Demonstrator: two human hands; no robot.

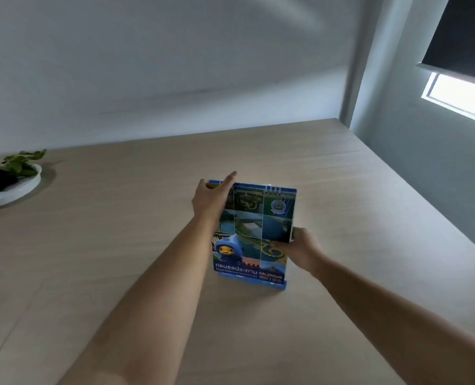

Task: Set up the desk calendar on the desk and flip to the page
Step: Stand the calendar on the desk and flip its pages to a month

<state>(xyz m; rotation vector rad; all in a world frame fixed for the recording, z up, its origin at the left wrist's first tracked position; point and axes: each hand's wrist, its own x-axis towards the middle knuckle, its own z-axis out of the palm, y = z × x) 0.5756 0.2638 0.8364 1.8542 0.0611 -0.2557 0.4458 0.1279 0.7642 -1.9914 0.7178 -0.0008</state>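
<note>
Desk calendar [254,232] standing near the middle of a pale wood desk [342,176], just right of centre in the view, cover page facing the camera. Blue base edge resting on the desktop at 6 o'clock of the cover; spiral binding at 12 o'clock, along the top. Cover printed with a grid of aerial photographs, a blue hooded cartoon figure at 7 o'clock, a crest at 1 o'clock, and the word CALENDAR low at 5 o'clock beside a line of non-Latin script.

Left hand [210,200] at 10 o'clock of the calendar, laid against its upper left corner, index finger stretched out straight past the top edge, thumb behind the cover's left side. Fingers apart rather than curled; a firm pinch on the corner impossible to confirm.

Right hand [304,247] at 3 to 4 o'clock of the calendar, clamped on its right edge: thumb lying across the front of the cover, remaining fingers hidden behind the pages. Both forearms bare, reaching in from 6 o'clock.

Small potted plant [14,169] in a white dish [11,190] far off at 9 o'clock, well apart from the calendar. Window [464,97] with a dark roller blind [464,34] at 2 o'clock, beyond the desk's right edge.
</note>
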